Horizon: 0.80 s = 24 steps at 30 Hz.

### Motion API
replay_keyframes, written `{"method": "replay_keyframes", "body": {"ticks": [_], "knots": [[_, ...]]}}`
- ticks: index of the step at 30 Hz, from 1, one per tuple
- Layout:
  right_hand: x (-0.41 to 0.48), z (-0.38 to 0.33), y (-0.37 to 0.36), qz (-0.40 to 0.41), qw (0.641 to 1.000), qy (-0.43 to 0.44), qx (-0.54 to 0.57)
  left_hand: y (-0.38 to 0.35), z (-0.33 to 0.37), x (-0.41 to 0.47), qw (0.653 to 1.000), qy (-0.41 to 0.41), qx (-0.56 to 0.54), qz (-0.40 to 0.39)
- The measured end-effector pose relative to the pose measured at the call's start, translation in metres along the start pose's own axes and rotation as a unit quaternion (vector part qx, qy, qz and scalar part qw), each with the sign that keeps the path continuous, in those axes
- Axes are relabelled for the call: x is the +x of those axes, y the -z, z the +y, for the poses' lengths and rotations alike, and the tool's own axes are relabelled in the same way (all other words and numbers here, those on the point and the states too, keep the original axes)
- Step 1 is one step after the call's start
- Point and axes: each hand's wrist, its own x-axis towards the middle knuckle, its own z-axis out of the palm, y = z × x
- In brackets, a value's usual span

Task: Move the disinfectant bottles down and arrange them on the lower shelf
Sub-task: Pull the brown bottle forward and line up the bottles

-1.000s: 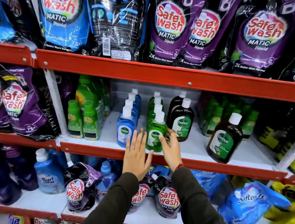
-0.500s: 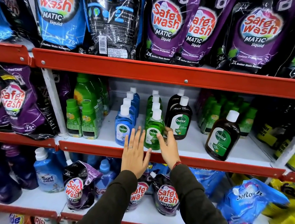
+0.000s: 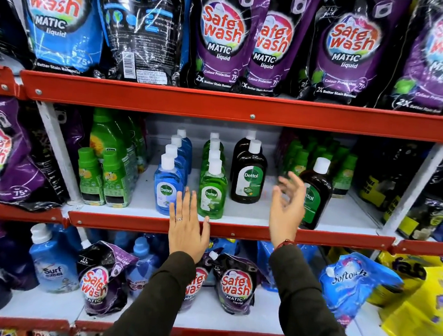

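Dettol bottles stand in rows on the middle shelf [image 3: 249, 232]: a blue row with its front bottle [image 3: 166, 190], a green row with its front bottle [image 3: 212, 193], and two dark brown bottles, the front one [image 3: 248, 179]. Another brown Dettol bottle [image 3: 316, 194] stands alone to the right. My left hand [image 3: 186, 226] lies flat and open over the shelf's red lip, in front of the gap between the blue and green bottles. My right hand [image 3: 287, 207] is raised with fingers spread, just left of the lone brown bottle, holding nothing.
Green bottles [image 3: 100, 177] stand left of the Dettol rows and more green ones [image 3: 344, 169] at the back right. Safe Wash pouches [image 3: 220, 35] fill the top shelf. The lower shelf [image 3: 202, 334] holds Safe Wash pouches [image 3: 235, 285], a Surf bottle [image 3: 52, 263] and a Softouch pouch [image 3: 351, 284].
My right hand has left the front green bottle and swung right toward the lone brown bottle. My left hand has stayed at the shelf lip.
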Motion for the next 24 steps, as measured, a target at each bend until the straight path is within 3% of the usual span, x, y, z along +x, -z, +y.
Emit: {"method": "replay_keyframes", "body": {"ticks": [5, 8, 13, 17, 24], "knots": [[0.033, 0.006, 0.034, 0.113, 0.985, 0.038, -0.127, -0.001, 0.004, -0.001, 1.000, 0.017, 0.004, 0.009], [0.046, 0.006, 0.044, 0.144, 0.965, -0.055, -0.210, -0.002, 0.002, -0.002, 1.000, 0.024, 0.005, 0.010], [0.058, 0.023, 0.061, 0.073, 0.961, -0.150, -0.222, -0.003, 0.000, -0.003, 0.999, 0.023, 0.016, 0.017], [0.056, 0.029, 0.069, 0.030, 0.978, -0.146, -0.147, -0.002, 0.000, -0.003, 0.999, 0.020, 0.022, 0.020], [0.046, 0.028, 0.059, 0.006, 0.987, -0.116, -0.114, -0.002, -0.001, -0.001, 0.999, 0.023, 0.020, 0.023]]}}
